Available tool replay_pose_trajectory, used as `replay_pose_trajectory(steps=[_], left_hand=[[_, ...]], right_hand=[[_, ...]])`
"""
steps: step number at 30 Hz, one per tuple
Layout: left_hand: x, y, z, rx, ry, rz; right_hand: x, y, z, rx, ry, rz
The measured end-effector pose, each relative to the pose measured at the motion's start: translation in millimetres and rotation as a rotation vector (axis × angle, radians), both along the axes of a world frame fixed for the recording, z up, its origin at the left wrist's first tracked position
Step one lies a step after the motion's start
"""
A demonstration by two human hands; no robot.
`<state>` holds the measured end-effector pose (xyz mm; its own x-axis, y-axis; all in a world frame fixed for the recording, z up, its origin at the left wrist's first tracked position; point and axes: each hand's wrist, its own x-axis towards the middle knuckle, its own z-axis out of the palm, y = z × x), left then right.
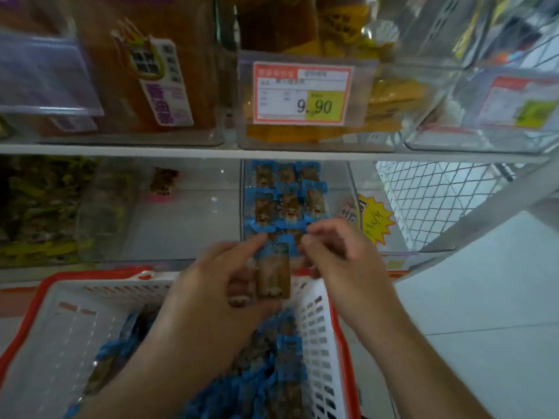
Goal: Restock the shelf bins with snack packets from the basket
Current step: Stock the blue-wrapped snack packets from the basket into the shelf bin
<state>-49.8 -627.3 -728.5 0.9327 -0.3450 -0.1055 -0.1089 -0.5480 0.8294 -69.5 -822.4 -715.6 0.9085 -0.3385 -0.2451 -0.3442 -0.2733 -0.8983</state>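
A white basket with a red rim [317, 328] sits below the shelf, holding a heap of blue-edged brown snack packets [272, 367]. My left hand [211, 285] grips a few of these packets [273, 276] upright over the basket's far edge. My right hand [335, 252] pinches the top of the held packets beside it. Just beyond my hands, a clear lower-shelf bin [348, 189] holds rows of the same blue packets [289, 195] lying flat.
The neighbouring clear bin [187, 213] on the left has one small packet [163, 181] at its back. A bin of green packets [39, 207] stands far left. Upper-shelf bins [308, 140] carry orange snacks and a 9.90 price tag [302, 93]. White floor [484, 297] lies to the right.
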Motion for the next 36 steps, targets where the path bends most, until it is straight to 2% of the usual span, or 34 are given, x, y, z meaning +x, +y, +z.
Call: replay_pose_trajectory(steps=[2, 4, 9, 16, 19, 22, 28, 36], left_hand=[[25.2, -34.2, 4.9, 0.026, -0.014, -0.004], [54.0, -67.7, -0.2, 0.083, -0.070, -0.007], [106.9, -133.3, -38.7, 0.246, -0.050, -0.094], [115.9, -158.0, -77.3, 0.403, -0.046, -0.171], [117.4, -160.5, -83.7, 0.567, -0.123, -0.185], [119.0, -165.2, -82.3, 0.679, -0.126, -0.189], [119.6, -161.1, -83.9, 0.578, -0.089, -0.208], [66.5, -97.4, -20.2, 0.225, -0.117, -0.135]], right_hand=[[5.3, -31.5, -1.1, -0.058, -0.077, -0.254], [7.8, -57.7, -6.9, -0.181, -0.033, -0.365], [11.4, -84.0, -29.2, -0.307, 0.180, -0.263], [12.0, -89.5, -36.9, -0.361, 0.218, -0.202], [11.6, -91.0, -37.2, -0.363, 0.212, -0.198], [11.1, -90.8, -35.4, -0.354, 0.222, -0.191], [10.2, -89.6, -36.1, -0.376, 0.213, -0.185], [3.3, -71.3, -16.5, -0.448, 0.069, -0.174]])
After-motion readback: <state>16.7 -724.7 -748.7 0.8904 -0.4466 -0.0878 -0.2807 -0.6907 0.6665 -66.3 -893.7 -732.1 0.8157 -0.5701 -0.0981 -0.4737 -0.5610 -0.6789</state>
